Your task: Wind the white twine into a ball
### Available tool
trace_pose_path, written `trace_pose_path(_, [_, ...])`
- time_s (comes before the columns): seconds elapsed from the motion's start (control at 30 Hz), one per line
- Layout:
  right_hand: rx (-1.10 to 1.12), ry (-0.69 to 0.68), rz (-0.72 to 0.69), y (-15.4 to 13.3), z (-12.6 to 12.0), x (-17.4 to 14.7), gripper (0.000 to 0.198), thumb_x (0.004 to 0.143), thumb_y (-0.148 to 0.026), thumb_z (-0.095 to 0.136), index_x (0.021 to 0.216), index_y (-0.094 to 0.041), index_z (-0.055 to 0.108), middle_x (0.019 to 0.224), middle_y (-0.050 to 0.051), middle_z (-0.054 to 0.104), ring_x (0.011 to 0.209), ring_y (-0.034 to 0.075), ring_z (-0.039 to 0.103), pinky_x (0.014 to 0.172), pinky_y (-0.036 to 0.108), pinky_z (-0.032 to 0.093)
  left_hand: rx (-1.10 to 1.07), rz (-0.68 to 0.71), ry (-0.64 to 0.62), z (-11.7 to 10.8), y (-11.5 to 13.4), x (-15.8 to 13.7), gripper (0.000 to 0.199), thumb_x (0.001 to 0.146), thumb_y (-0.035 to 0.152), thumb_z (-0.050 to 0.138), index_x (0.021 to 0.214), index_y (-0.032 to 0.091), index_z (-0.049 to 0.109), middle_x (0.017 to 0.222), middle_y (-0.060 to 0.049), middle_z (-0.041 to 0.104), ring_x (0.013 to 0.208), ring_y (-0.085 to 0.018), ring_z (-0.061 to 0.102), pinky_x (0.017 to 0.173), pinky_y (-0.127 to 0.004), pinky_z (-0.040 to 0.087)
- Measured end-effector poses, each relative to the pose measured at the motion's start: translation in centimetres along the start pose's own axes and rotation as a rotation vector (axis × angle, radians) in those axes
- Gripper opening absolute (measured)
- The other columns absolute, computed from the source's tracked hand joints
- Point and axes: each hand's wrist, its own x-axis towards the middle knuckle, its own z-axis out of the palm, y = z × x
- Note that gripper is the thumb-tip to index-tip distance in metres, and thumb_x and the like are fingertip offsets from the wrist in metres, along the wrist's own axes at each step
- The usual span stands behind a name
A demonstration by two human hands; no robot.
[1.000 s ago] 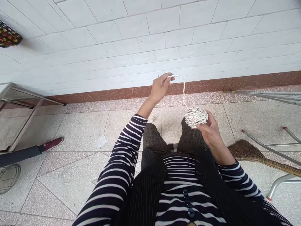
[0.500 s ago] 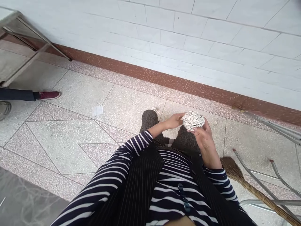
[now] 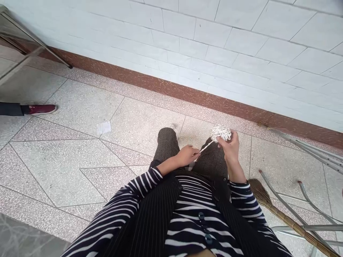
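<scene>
A whitish ball of twisted cord (image 3: 220, 132) is gripped in my right hand (image 3: 230, 147), its fingers wrapped round the right side and the thumb in front, above my right knee. From the ball a short twisted strand (image 3: 206, 146) runs down to the left. My left hand (image 3: 188, 155) pinches the end of this strand, closed, over the gap between my thighs. The strand looks fairly straight between the two hands. What the cord is made of is too small to tell.
A straw broom (image 3: 288, 219) and a metal-legged stool (image 3: 305, 203) lie at the right. Metal bars (image 3: 305, 142) lean by the wall. At the left are a person's red shoe (image 3: 43, 109), a metal table leg (image 3: 57, 55) and white paper (image 3: 104, 127) on the floor.
My left hand has left the ball and moved down and left, drawing out a strand. My right hand still holds the ball. The view has shifted slightly.
</scene>
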Motion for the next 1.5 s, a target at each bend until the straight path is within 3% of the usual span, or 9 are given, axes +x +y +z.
trace_pose_path(0.1, [-0.207,0.013,-0.024,2.4,0.8,0.9,0.069,0.057,-0.041,0.084,0.115,-0.022,0.052,0.104,0.005,0.064,0.084,0.022,0.062,0.071,0.034,0.053,0.251,0.146,0.124,-1.7,1.1,0.4,0.029,0.102,0.025,0.044,0.089,0.017,0.068,0.079,-0.003,0.069,0.079,-0.015,0.064,0.115,-0.044,0.036])
trace_pose_path(0.17, [-0.264,-0.083,0.019,3.6,1.5,0.7,0.067,0.055,-0.039,0.083,0.112,-0.022,0.053,0.109,0.007,0.064,0.092,0.024,0.062,0.077,0.035,0.052,0.39,0.239,0.2,-3.4,1.5,1.3,0.029,0.102,0.023,0.043,0.088,0.017,0.068,0.078,-0.004,0.068,0.083,-0.016,0.064,0.118,-0.047,0.033])
trace_pose_path(0.37, [-0.098,-0.525,0.365,4.0,1.4,-1.5,0.041,0.063,-0.037,0.073,0.098,-0.021,0.058,0.073,-0.001,0.064,0.053,0.015,0.057,0.047,0.026,0.039,0.572,0.444,0.18,-6.8,0.0,3.5,0.025,0.101,0.02,0.047,0.088,0.018,0.068,0.078,-0.002,0.067,0.093,-0.016,0.062,0.123,-0.049,0.028])
trace_pose_path(0.7, [0.014,-0.708,0.534,3.8,-0.6,-2.3,0.034,0.065,-0.036,0.07,0.094,-0.02,0.059,0.066,-0.003,0.064,0.047,0.011,0.055,0.045,0.022,0.037,0.518,0.417,0.168,-6.0,-2.0,4.9,0.024,0.099,0.011,0.046,0.094,0.019,0.068,0.088,-0.002,0.071,0.113,-0.017,0.06,0.126,-0.05,0.023])
trace_pose_path(0.87, [0.016,-0.778,0.554,3.8,-1.4,-2.7,0.04,0.057,-0.026,0.077,0.094,-0.02,0.062,0.067,-0.002,0.066,0.05,0.013,0.057,0.046,0.023,0.042,0.414,0.222,0.163,-6.8,-4.9,5.8,0.03,0.096,0.009,0.044,0.093,0.02,0.071,0.089,-0.002,0.073,0.105,-0.017,0.064,0.123,-0.051,0.023])
trace_pose_path(0.97, [0.06,-0.692,0.574,4.5,-1.6,-3.0,0.04,0.058,-0.029,0.079,0.094,-0.019,0.064,0.065,-0.001,0.066,0.048,0.013,0.056,0.045,0.024,0.042,0.318,0.055,0.089,-7.3,-6.8,6.2,0.03,0.094,0.013,0.045,0.094,0.02,0.074,0.092,-0.003,0.076,0.092,-0.016,0.068,0.119,-0.048,0.028])
trace_pose_path(1.17, [0.138,-0.308,0.491,5.9,-1.7,-1.9,0.04,0.062,-0.034,0.078,0.096,-0.024,0.059,0.075,-0.002,0.068,0.057,0.014,0.061,0.047,0.025,0.046,0.215,-0.078,-0.123,-5.5,-8.3,6.2,0.029,0.084,0.01,0.05,0.089,0.021,0.077,0.077,-0.001,0.076,0.074,-0.015,0.067,0.102,-0.034,0.041])
trace_pose_path(1.4, [0.232,-0.044,0.307,3.7,-1.2,-1.3,0.048,0.061,-0.033,0.083,0.1,-0.026,0.055,0.094,-0.003,0.066,0.064,0.012,0.062,0.053,0.024,0.05,-0.316,-0.089,-0.328,-0.3,-5.5,4.6,0.019,0.082,0.02,0.064,0.097,0.018,0.076,0.093,-0.002,0.077,0.088,-0.015,0.069,0.082,-0.023,0.048])
trace_pose_path(1.5, [0.295,-0.011,0.228,2.0,-0.7,-1.7,0.045,0.062,-0.03,0.082,0.098,-0.025,0.057,0.094,-0.002,0.065,0.067,0.013,0.061,0.055,0.025,0.05,-0.459,-0.103,-0.403,1.0,-3.6,4.1,0.036,0.083,0.028,0.068,0.118,0.018,0.07,0.101,-0.005,0.077,0.092,-0.017,0.07,0.086,-0.025,0.049])
